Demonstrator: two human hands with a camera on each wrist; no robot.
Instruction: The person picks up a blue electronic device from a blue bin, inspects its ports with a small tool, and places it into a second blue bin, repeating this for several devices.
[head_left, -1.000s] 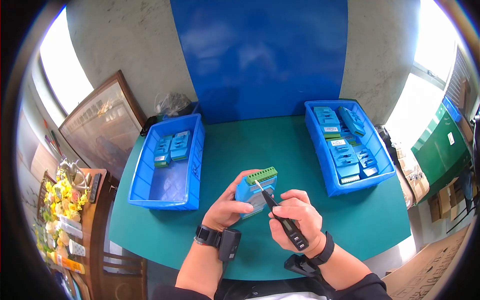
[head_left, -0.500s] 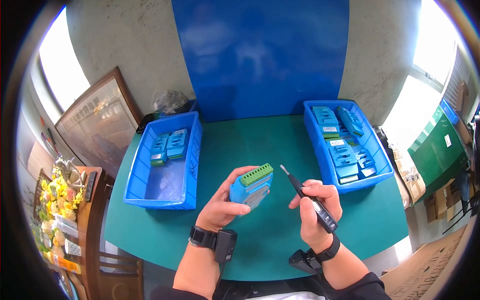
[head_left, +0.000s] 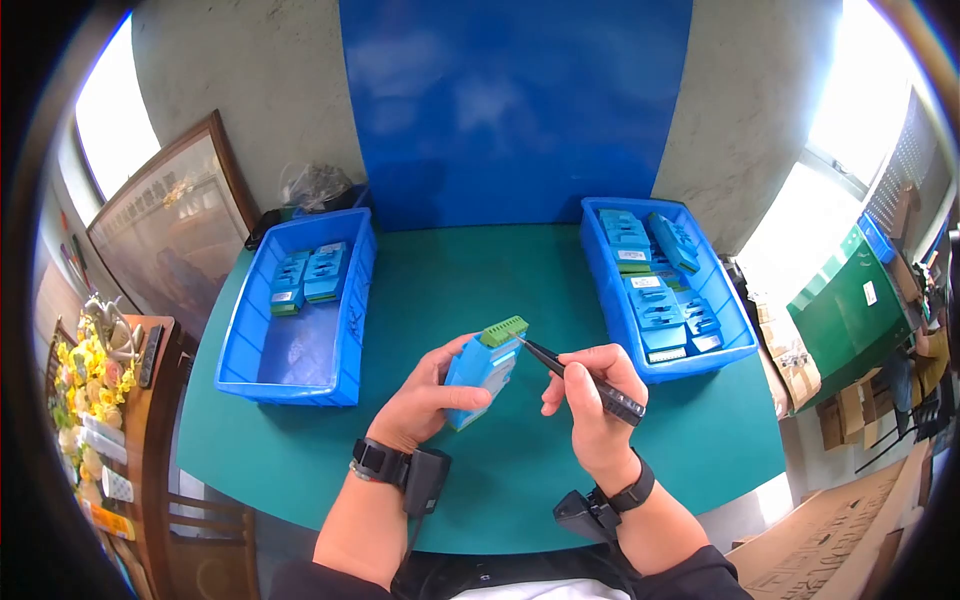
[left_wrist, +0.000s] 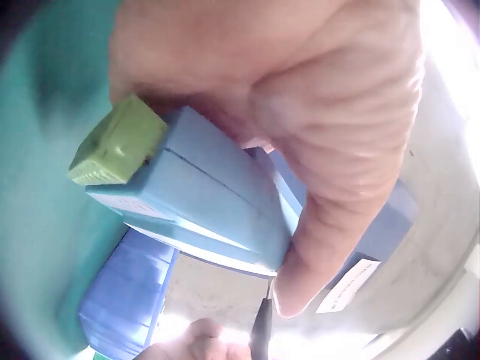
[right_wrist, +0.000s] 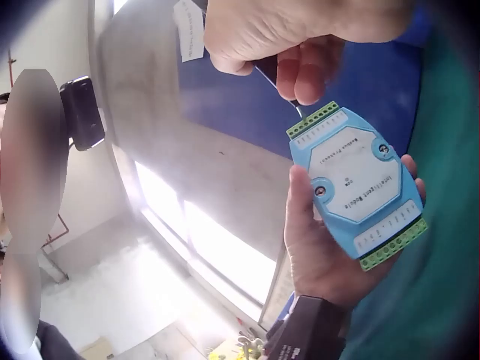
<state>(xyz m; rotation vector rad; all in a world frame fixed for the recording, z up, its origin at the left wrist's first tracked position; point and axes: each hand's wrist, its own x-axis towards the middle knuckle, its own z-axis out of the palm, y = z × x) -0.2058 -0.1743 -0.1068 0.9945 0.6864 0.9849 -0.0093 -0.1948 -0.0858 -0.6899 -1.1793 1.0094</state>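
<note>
My left hand (head_left: 425,400) grips a light-blue module (head_left: 474,378), thumb across one broad face. One green terminal block (head_left: 504,331) points up and away from me. In the right wrist view, the module's white label (right_wrist: 352,176) reads "Intelligent Module", and a second green block (right_wrist: 394,245) runs along its other end. My right hand (head_left: 602,405) pinches a black screwdriver-shaped tester pen (head_left: 622,403) between thumb and fingers. Its thin metal tip (right_wrist: 301,112) is right at the upper terminal block.
On the green table (head_left: 480,500), a blue bin (head_left: 345,365) at left holds two similar modules (head_left: 308,272). Another blue bin (head_left: 690,370) at right holds several more (head_left: 655,310). A blue panel (head_left: 515,110) stands behind the table.
The pen's tip drew away from the terminal block to the right, then came back to it. The left hand keeps its grip on the module, now tilted somewhat differently. The head view has shifted slightly.
</note>
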